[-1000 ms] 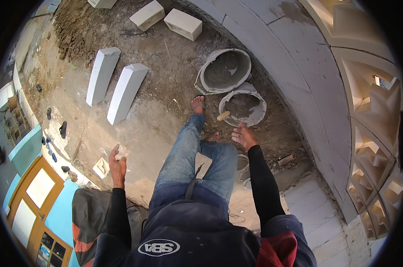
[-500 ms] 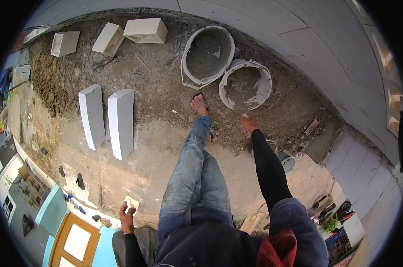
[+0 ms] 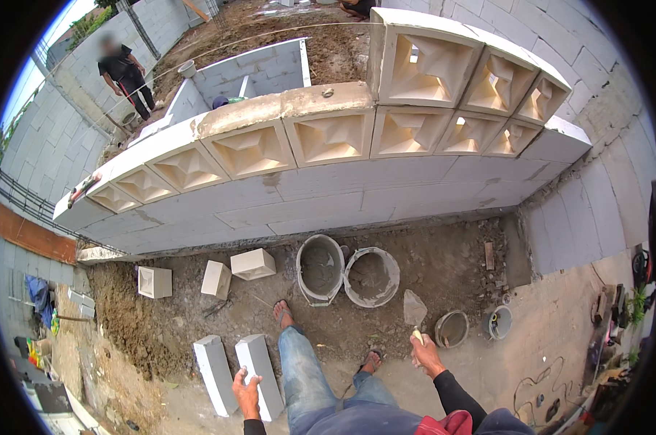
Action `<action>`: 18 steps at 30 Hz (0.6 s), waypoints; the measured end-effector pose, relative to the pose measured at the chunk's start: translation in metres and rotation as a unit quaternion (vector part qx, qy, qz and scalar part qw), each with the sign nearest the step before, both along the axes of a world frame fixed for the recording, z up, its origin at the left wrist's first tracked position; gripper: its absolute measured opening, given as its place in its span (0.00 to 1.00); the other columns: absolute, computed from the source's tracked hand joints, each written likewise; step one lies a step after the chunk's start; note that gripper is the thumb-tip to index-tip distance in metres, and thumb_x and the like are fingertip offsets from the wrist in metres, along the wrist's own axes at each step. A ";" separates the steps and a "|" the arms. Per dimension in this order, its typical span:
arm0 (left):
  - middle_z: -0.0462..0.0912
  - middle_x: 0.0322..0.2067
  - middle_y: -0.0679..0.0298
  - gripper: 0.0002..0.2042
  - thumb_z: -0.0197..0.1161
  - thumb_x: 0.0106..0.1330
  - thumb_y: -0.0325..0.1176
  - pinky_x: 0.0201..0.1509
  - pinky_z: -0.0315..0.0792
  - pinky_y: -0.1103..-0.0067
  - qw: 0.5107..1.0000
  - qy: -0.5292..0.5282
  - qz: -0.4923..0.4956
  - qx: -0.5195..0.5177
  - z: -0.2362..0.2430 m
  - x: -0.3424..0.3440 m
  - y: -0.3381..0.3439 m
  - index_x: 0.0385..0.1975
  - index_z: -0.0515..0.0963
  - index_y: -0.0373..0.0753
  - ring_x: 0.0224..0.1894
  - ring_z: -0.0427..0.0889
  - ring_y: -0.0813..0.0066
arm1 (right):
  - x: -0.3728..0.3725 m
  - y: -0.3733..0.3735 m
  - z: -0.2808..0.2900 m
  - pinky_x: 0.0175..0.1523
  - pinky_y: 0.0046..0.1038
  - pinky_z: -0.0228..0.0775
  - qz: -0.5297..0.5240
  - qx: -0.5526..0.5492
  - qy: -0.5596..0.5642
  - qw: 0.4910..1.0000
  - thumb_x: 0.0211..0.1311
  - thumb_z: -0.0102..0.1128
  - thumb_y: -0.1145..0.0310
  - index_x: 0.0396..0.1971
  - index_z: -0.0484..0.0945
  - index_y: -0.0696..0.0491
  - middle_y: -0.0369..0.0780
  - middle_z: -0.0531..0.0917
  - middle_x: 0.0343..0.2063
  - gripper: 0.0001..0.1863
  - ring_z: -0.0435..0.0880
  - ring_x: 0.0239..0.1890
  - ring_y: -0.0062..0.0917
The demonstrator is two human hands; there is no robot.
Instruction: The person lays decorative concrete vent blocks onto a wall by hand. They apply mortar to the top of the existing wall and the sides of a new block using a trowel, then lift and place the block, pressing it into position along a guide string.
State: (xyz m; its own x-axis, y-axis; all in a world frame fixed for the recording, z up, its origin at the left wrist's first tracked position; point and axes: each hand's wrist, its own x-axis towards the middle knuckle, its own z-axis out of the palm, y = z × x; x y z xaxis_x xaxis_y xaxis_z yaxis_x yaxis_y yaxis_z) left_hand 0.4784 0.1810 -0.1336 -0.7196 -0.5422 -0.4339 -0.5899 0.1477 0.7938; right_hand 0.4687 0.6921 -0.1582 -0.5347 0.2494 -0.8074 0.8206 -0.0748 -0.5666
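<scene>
My right hand (image 3: 428, 355) grips the yellowish handle of a trowel (image 3: 415, 308). Its mortar-grey blade points away from me, just right of two large buckets. The nearer bucket (image 3: 394, 279) and the one beside it (image 3: 299, 270) both contain grey mortar. Over to the left, my left hand (image 3: 247, 395) has its fingers apart and nothing in them. It appears in front of a long white block (image 3: 264, 377), though whether it touches the block I cannot tell. A second long block (image 3: 213, 373) lies to the left of that one.
Ahead stands a low block wall (image 3: 299, 196) topped with cream ventilation blocks (image 3: 328, 136). Several loose ventilation blocks (image 3: 253, 264) sit on the soil. Two smaller buckets (image 3: 452, 330) stand right of the trowel. Beyond the wall, a person (image 3: 121, 69) stands at far left.
The view has lifted, bringing the wall and the far person into sight. My right hand now shows a trowel in it. My left hand has moved forward, near the long blocks.
</scene>
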 end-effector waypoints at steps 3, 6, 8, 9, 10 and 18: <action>0.79 0.58 0.49 0.25 0.67 0.63 0.25 0.62 0.75 0.72 0.993 0.103 -0.035 -0.043 0.041 -0.110 -0.028 0.61 0.74 0.25 0.58 0.79 0.63 | -0.025 -0.051 0.009 0.17 0.26 0.65 -0.078 -0.018 0.035 0.996 0.74 0.54 0.52 0.47 0.73 0.54 0.35 0.76 0.22 0.19 0.73 0.13 0.20; 0.80 0.57 0.51 0.23 0.66 0.68 0.24 0.61 0.76 0.72 0.976 0.175 -0.127 -0.039 0.092 -0.235 -0.035 0.62 0.73 0.26 0.57 0.81 0.64 | -0.059 -0.075 0.040 0.18 0.26 0.66 -0.093 0.045 0.007 0.995 0.73 0.53 0.51 0.46 0.75 0.56 0.34 0.76 0.21 0.21 0.74 0.14 0.19; 0.80 0.57 0.51 0.22 0.64 0.70 0.24 0.60 0.77 0.74 0.953 0.248 -0.173 -0.018 0.142 -0.314 -0.036 0.63 0.72 0.28 0.53 0.84 0.68 | -0.094 -0.099 0.077 0.17 0.24 0.63 -0.111 0.063 0.030 0.991 0.74 0.52 0.51 0.47 0.74 0.54 0.35 0.75 0.22 0.20 0.73 0.14 0.18; 0.81 0.55 0.52 0.21 0.64 0.70 0.24 0.60 0.77 0.74 0.943 0.268 -0.197 -0.011 0.164 -0.350 -0.037 0.62 0.73 0.28 0.54 0.84 0.68 | -0.113 -0.110 0.103 0.17 0.23 0.61 -0.126 0.065 0.046 0.989 0.75 0.51 0.52 0.46 0.73 0.52 0.35 0.75 0.23 0.18 0.71 0.14 0.18; 0.82 0.54 0.52 0.20 0.65 0.69 0.24 0.60 0.77 0.74 0.926 0.297 -0.235 0.001 0.191 -0.384 -0.031 0.61 0.74 0.29 0.54 0.84 0.68 | -0.136 -0.121 0.132 0.17 0.23 0.61 -0.148 0.060 0.090 0.983 0.75 0.52 0.52 0.47 0.73 0.52 0.35 0.75 0.23 0.18 0.72 0.14 0.18; 0.75 0.66 0.49 0.29 0.72 0.63 0.35 0.74 0.63 0.65 0.678 0.438 -0.582 -0.100 0.331 -0.562 0.116 0.63 0.74 0.32 0.71 0.70 0.53 | -0.246 -0.202 0.325 0.42 0.43 0.73 -0.130 0.338 0.161 0.918 0.73 0.52 0.54 0.52 0.77 0.58 0.48 0.84 0.31 0.22 0.85 0.32 0.41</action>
State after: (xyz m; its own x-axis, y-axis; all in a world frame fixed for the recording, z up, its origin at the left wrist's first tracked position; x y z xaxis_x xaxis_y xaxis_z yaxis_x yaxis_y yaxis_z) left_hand -0.0836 0.2965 0.1972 -0.6441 0.6299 0.4340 0.7031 0.2641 0.6603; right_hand 0.2231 0.4898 0.1663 -0.5701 0.7886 -0.2304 0.6061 0.2144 -0.7659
